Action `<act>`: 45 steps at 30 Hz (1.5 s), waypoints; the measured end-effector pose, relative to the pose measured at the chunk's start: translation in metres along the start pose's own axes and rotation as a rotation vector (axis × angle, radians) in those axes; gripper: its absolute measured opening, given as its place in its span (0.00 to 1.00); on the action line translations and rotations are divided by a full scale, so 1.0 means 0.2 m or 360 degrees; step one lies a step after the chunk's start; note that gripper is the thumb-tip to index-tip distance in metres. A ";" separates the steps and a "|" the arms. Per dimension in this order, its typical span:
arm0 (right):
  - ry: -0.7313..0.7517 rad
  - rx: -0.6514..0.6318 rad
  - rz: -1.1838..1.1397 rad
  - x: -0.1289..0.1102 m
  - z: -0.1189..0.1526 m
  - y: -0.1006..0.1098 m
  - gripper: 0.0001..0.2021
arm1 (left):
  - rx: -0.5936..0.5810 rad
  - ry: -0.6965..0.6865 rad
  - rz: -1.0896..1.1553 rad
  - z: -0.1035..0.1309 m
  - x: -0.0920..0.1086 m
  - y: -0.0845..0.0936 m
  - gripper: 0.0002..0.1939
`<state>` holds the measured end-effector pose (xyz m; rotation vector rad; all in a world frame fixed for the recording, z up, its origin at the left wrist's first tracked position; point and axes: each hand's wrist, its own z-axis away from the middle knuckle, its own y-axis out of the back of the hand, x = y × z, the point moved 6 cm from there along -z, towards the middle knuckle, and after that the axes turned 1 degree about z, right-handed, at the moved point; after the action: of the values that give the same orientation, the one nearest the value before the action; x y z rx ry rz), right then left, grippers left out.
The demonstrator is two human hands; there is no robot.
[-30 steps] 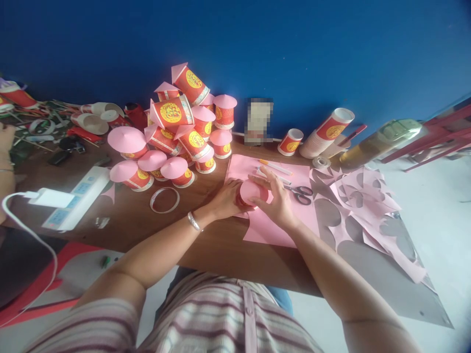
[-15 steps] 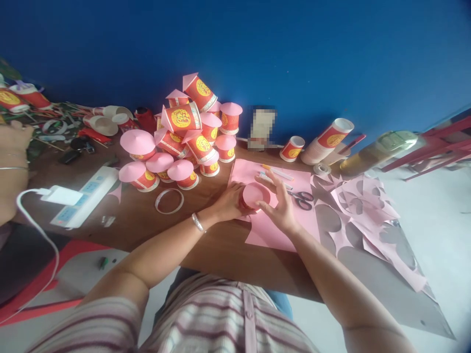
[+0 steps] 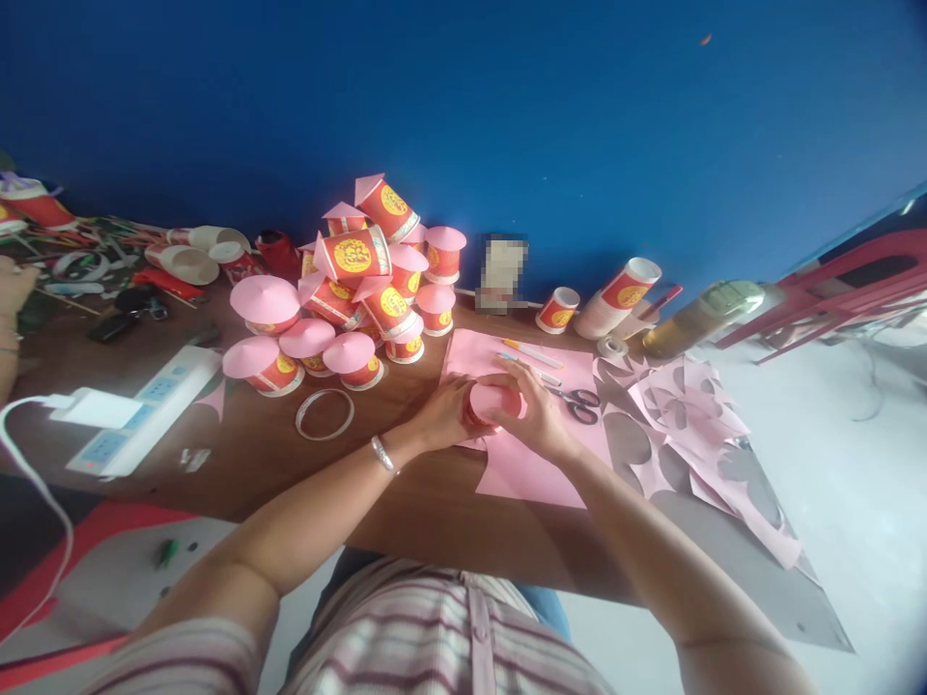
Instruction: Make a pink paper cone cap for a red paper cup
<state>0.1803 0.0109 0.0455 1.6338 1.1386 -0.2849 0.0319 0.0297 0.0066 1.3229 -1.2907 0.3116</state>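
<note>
In front of me, a red paper cup (image 3: 472, 413) stands over the pink sheet with a round pink paper top (image 3: 491, 397) on its mouth. My left hand (image 3: 443, 415) is wrapped around the cup's left side. The fingers and thumb of my right hand (image 3: 542, 417) curve around the pink top and press on its edge. Under the hands lies a pink paper sheet (image 3: 540, 473). On that sheet, right of my hands, are black-handled scissors (image 3: 581, 406) and an orange pen (image 3: 532, 353).
Red cups with pink cone tops (image 3: 352, 257) are piled at left. Tape roll (image 3: 323, 415) and power strip (image 3: 145, 410) lie nearer. Behind are a single cup (image 3: 557, 311), a cup stack (image 3: 619, 297) and a bottle (image 3: 702, 319). Cut pink scraps (image 3: 688, 410) cover the right. Another person's hand (image 3: 11, 290) shows far left.
My right hand has closed in around the pink top; its fingers were more spread before. The left hand keeps its hold on the cup. The camera view has shifted slightly.
</note>
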 end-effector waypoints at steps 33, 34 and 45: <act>0.0304 0.0355 0.0502 -0.04 0.17 -0.02 0.37 | -0.0188 -0.0251 -0.0888 -0.04 0.19 0.04 0.48; 0.0294 0.0354 0.0504 -0.03 0.17 -0.02 0.37 | -0.0203 -0.0235 -0.0891 -0.04 0.19 0.04 0.47; 0.0042 0.0536 0.0138 0.04 0.18 0.03 0.27 | -0.0302 -0.0226 -0.0797 -0.06 0.22 0.09 0.44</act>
<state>0.2028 -0.0154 0.0295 1.9817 1.0774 -0.4168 0.0388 0.0243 0.0553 1.4691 -1.0295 -0.2516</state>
